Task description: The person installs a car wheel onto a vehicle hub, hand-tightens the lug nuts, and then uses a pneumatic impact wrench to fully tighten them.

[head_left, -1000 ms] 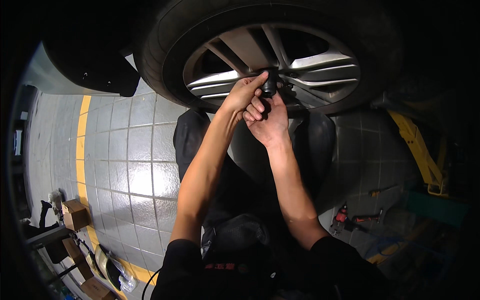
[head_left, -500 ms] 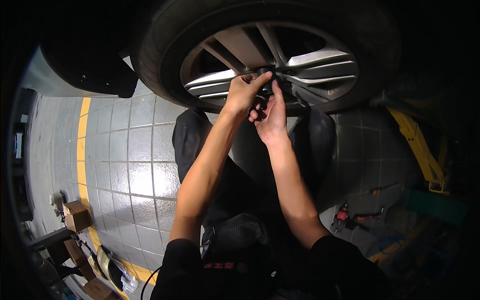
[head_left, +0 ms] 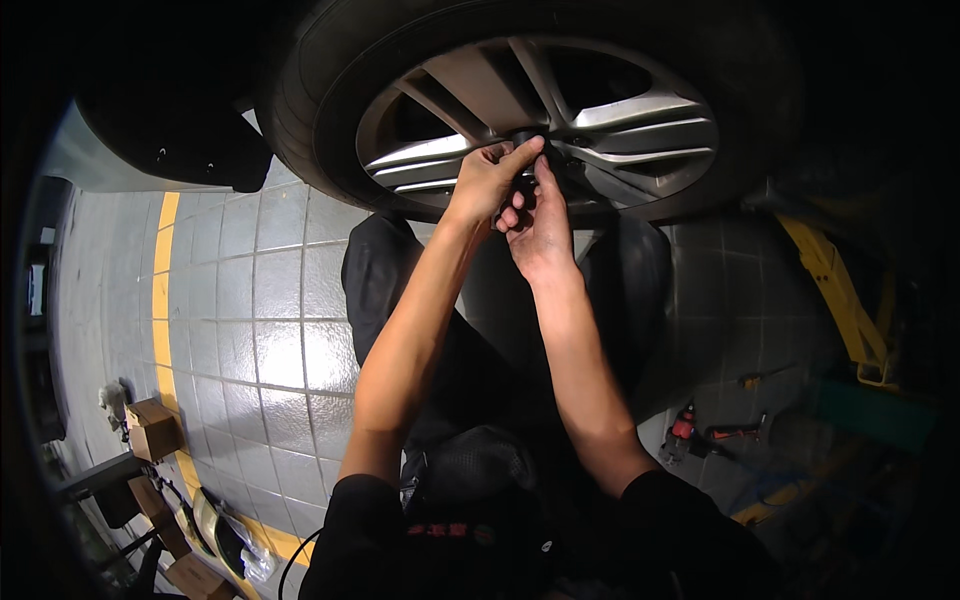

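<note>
A car wheel with a silver multi-spoke alloy rim (head_left: 640, 112) and a black tyre (head_left: 325, 130) fills the upper middle. At its hub, my left hand (head_left: 485, 182) is closed on a small black part (head_left: 524, 137), with the thumb laid along it. Most of that part is covered by fingers, so its exact kind does not show. Just below and to the right, my right hand (head_left: 543, 232) is palm up, its index finger raised against the black part and its other fingers curled around something dark beneath.
Yellow lift arm (head_left: 830, 285) stands at right. Below it on the tiled floor (head_left: 285, 290) lie a red power tool (head_left: 682, 432) and an orange-handled tool (head_left: 735, 432). Cardboard boxes (head_left: 155, 432) sit at lower left near a yellow floor line (head_left: 162, 280). Car bodywork (head_left: 120, 165) hangs upper left.
Both hands stay at the hub. My right hand has shifted slightly to the left, closer to my left thumb, and its fingers are a little more curled.
</note>
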`<act>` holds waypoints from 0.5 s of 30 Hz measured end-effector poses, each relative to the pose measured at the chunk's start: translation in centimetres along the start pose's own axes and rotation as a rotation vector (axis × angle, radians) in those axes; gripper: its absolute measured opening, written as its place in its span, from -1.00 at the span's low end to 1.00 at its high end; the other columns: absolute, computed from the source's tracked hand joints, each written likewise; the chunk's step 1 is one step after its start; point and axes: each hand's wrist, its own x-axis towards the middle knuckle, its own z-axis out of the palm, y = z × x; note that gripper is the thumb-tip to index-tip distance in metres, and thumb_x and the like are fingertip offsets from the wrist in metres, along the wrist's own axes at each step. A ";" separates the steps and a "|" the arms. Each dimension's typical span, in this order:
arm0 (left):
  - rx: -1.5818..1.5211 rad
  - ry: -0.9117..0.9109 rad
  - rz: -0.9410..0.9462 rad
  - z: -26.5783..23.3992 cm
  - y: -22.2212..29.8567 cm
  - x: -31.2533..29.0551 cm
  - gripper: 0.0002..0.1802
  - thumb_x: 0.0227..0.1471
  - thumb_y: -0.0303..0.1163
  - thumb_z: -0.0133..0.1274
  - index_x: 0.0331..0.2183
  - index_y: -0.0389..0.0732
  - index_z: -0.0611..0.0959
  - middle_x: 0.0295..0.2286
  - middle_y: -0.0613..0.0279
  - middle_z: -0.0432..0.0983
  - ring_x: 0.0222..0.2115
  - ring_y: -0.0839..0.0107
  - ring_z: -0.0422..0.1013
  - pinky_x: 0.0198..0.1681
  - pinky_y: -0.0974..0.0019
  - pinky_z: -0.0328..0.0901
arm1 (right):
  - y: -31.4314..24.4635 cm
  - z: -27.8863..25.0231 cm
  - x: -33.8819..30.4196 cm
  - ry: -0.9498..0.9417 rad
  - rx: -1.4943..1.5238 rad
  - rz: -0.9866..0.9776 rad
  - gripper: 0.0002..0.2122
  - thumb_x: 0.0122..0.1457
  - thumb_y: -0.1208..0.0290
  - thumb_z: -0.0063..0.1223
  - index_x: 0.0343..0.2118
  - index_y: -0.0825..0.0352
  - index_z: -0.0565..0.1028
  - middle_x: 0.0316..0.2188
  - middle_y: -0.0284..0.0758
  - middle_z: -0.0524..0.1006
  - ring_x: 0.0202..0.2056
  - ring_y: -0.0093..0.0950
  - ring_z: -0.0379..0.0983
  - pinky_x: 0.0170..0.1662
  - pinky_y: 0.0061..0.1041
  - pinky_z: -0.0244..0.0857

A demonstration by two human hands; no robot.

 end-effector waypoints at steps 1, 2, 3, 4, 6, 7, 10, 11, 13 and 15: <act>-0.105 -0.045 -0.033 -0.3 -0.1 0.1 -0.62 0.09 -0.09 0.00 -0.59 -0.16 0.43 -0.85 0.31 0.29 -0.96 0.57 0.16 -0.95 0.56 0.04 | 0.3 -0.9 0.9 -0.188 0.157 0.051 -0.61 0.24 -0.01 -0.35 -0.49 0.23 0.29 -0.70 -0.50 0.22 -0.70 -0.64 0.12 -0.57 -0.67 0.03; -0.201 -0.084 -0.067 -0.6 -0.2 0.2 -0.61 0.10 -0.09 -0.01 -0.59 -0.16 0.44 -0.85 0.31 0.30 -0.96 0.56 0.16 -0.95 0.57 0.04 | 0.9 -1.9 1.8 -0.380 0.321 0.107 -0.62 0.24 -0.01 -0.36 -0.49 0.23 0.29 -0.70 -0.50 0.22 -0.70 -0.64 0.12 -0.57 -0.67 0.02; -0.297 -0.123 -0.101 -0.7 -0.2 0.2 -0.61 0.10 -0.08 -0.02 -0.59 -0.16 0.44 -0.85 0.32 0.30 -0.96 0.56 0.16 -0.95 0.57 0.04 | 1.4 -2.9 2.6 -0.571 0.485 0.164 -0.62 0.25 0.00 -0.37 -0.48 0.23 0.29 -0.70 -0.50 0.22 -0.70 -0.64 0.11 -0.57 -0.67 0.02; -0.398 -0.162 -0.142 -1.0 -0.1 0.2 -0.62 0.12 -0.09 -0.06 -0.55 -0.18 0.46 -0.83 0.30 0.33 -0.96 0.54 0.18 -0.96 0.58 0.05 | 1.5 -2.5 2.5 -0.538 0.495 0.168 -0.61 0.25 0.00 -0.39 -0.45 0.25 0.29 -0.69 -0.50 0.20 -0.70 -0.64 0.11 -0.57 -0.67 0.00; -0.275 -0.194 -0.095 -1.3 0.0 0.4 -0.63 0.12 -0.10 -0.05 -0.55 -0.19 0.47 -0.83 0.31 0.33 -0.95 0.55 0.19 -0.95 0.59 0.06 | 0.7 -0.6 0.8 -0.276 0.313 0.117 -0.61 0.25 -0.01 -0.39 -0.45 0.25 0.29 -0.69 -0.51 0.19 -0.70 -0.64 0.11 -0.57 -0.67 0.00; -0.214 -0.209 -0.074 -1.4 0.0 0.4 -0.63 0.11 -0.10 -0.04 -0.54 -0.19 0.48 -0.83 0.32 0.33 -0.94 0.55 0.20 -0.94 0.59 0.07 | 0.3 0.1 -0.1 -0.144 0.221 0.092 -0.60 0.25 -0.02 -0.39 -0.45 0.25 0.29 -0.68 -0.51 0.19 -0.70 -0.64 0.11 -0.57 -0.67 0.00; -0.039 0.024 0.038 -0.2 -0.4 0.6 -0.63 0.09 -0.10 -0.01 -0.53 -0.20 0.49 -0.82 0.34 0.32 -0.93 0.56 0.21 -0.96 0.57 0.04 | -0.1 0.7 -0.7 0.000 -0.006 0.016 -0.59 0.24 -0.05 -0.39 -0.49 0.21 0.28 -0.68 -0.52 0.18 -0.72 -0.65 0.07 -0.58 -0.66 -0.01; 0.019 0.100 0.071 0.1 -0.6 0.4 -0.63 0.09 -0.10 0.00 -0.53 -0.21 0.49 -0.81 0.35 0.31 -0.93 0.57 0.22 -0.97 0.57 0.03 | 0.0 0.7 -0.7 0.047 -0.073 -0.009 -0.59 0.24 -0.06 -0.39 -0.49 0.20 0.28 -0.68 -0.53 0.18 -0.72 -0.64 0.07 -0.58 -0.66 -0.01; -0.063 0.016 0.004 0.2 -0.1 0.1 -0.61 0.08 -0.08 0.01 -0.55 -0.20 0.46 -0.80 0.36 0.31 -0.93 0.55 0.23 -0.97 0.59 0.05 | 0.4 -0.1 0.2 -0.060 0.055 0.028 -0.59 0.24 -0.05 -0.40 -0.52 0.20 0.29 -0.69 -0.53 0.19 -0.72 -0.65 0.08 -0.59 -0.65 -0.02; -0.214 -0.120 -0.109 0.0 0.9 -0.5 -0.60 0.08 -0.07 0.01 -0.58 -0.19 0.45 -0.80 0.37 0.30 -0.93 0.54 0.23 -0.96 0.60 0.07 | 0.2 -1.3 0.8 -0.254 0.289 0.134 -0.58 0.24 -0.04 -0.40 -0.54 0.20 0.29 -0.70 -0.52 0.19 -0.72 -0.65 0.08 -0.59 -0.65 -0.03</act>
